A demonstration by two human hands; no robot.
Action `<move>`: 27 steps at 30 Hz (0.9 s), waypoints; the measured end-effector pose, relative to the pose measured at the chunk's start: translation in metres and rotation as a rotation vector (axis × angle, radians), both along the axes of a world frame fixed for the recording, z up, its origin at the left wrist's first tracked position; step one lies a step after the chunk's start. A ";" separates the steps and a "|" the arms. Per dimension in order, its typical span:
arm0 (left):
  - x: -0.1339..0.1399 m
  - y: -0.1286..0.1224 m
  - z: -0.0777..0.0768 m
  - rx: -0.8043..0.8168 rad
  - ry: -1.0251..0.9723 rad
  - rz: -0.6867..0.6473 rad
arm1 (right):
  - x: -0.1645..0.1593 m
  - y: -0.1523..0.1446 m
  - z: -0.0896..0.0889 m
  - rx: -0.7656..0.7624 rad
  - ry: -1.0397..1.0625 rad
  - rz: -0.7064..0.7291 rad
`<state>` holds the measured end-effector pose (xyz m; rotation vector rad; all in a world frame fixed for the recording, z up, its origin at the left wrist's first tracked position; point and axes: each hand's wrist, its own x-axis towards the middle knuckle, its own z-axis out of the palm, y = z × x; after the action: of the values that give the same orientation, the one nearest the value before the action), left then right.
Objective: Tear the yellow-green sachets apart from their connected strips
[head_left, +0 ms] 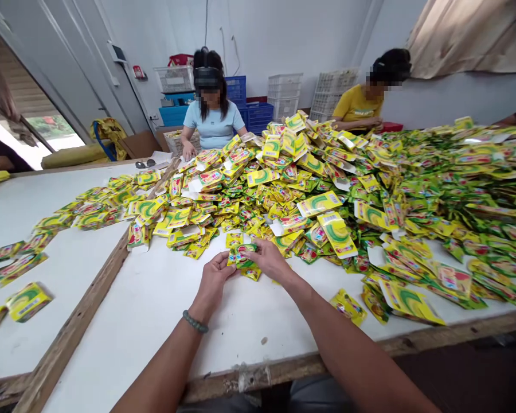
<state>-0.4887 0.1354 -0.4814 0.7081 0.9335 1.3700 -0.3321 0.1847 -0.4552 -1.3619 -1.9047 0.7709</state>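
Between my two hands is a small green and yellow packet (242, 256), held just above the white tabletop (155, 304). My left hand (215, 275) grips its left end, with a beaded bracelet (195, 322) on that wrist. Fingers of my right hand (270, 259) pinch the packet's right end. Right behind my hands rises a large pile of yellow boxes and packets (279, 178). One yellow box (337, 234) lies tilted at the pile's front edge, to the right of my right hand. A loose packet (348, 307) rests nearer the table edge.
A wooden strip (86, 310) divides the table on the left, with more yellow boxes (28, 301) beyond it. Across the pile sit a person in light blue (215, 123) and a person in yellow (359, 106). Blue crates (258, 117) and white crates (284, 94) stand behind them.
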 end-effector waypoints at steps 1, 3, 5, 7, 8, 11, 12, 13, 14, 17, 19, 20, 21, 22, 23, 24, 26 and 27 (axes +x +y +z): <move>0.001 -0.001 0.002 0.010 0.008 -0.025 | -0.001 -0.001 -0.001 -0.003 -0.027 -0.012; 0.003 -0.002 0.006 0.004 0.028 -0.046 | -0.002 -0.002 -0.003 0.001 -0.064 -0.032; 0.004 -0.001 0.008 -0.016 0.046 -0.022 | -0.003 -0.003 -0.004 -0.013 -0.062 -0.018; 0.003 0.000 0.008 -0.031 0.038 0.030 | -0.005 -0.005 -0.003 -0.043 0.010 0.000; 0.003 0.000 0.007 -0.033 0.026 0.048 | -0.006 -0.006 -0.002 -0.063 0.070 0.003; 0.000 0.003 0.006 -0.016 0.010 0.029 | -0.006 -0.010 0.004 -0.153 0.220 0.073; 0.000 0.005 0.007 -0.014 0.018 0.006 | -0.005 -0.011 0.008 -0.183 0.227 0.113; -0.001 0.007 0.009 -0.015 0.029 -0.017 | -0.003 -0.011 0.011 -0.197 0.214 0.136; -0.001 0.010 0.012 -0.020 0.043 -0.041 | -0.001 -0.011 0.015 -0.185 0.192 0.131; 0.005 0.025 0.028 -0.065 0.098 -0.124 | 0.010 -0.007 0.029 -0.023 0.153 -0.092; 0.015 0.040 0.039 -0.134 0.137 -0.186 | 0.020 -0.001 0.037 0.086 0.183 -0.289; 0.023 0.049 0.043 -0.179 0.159 -0.209 | 0.025 0.002 0.040 0.128 0.218 -0.364; 0.033 0.058 0.045 -0.219 0.183 -0.226 | 0.030 0.005 0.042 0.162 0.264 -0.417; 0.045 0.067 0.046 -0.248 0.209 -0.237 | 0.034 0.007 0.043 0.187 0.315 -0.442; 0.058 0.076 0.045 -0.262 0.234 -0.245 | 0.038 0.010 0.044 0.204 0.363 -0.448; 0.072 0.084 0.044 -0.259 0.253 -0.246 | 0.041 0.011 0.044 0.214 0.400 -0.447; 0.096 0.098 0.040 -0.219 0.274 -0.221 | 0.046 0.014 0.043 0.216 0.431 -0.447; 0.105 0.102 0.039 -0.187 0.276 -0.191 | 0.048 0.014 0.043 0.220 0.434 -0.448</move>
<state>-0.3842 0.2373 -0.4426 0.8331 1.1634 1.0175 -0.2843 0.1990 -0.4125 -1.2913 -1.2472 0.5544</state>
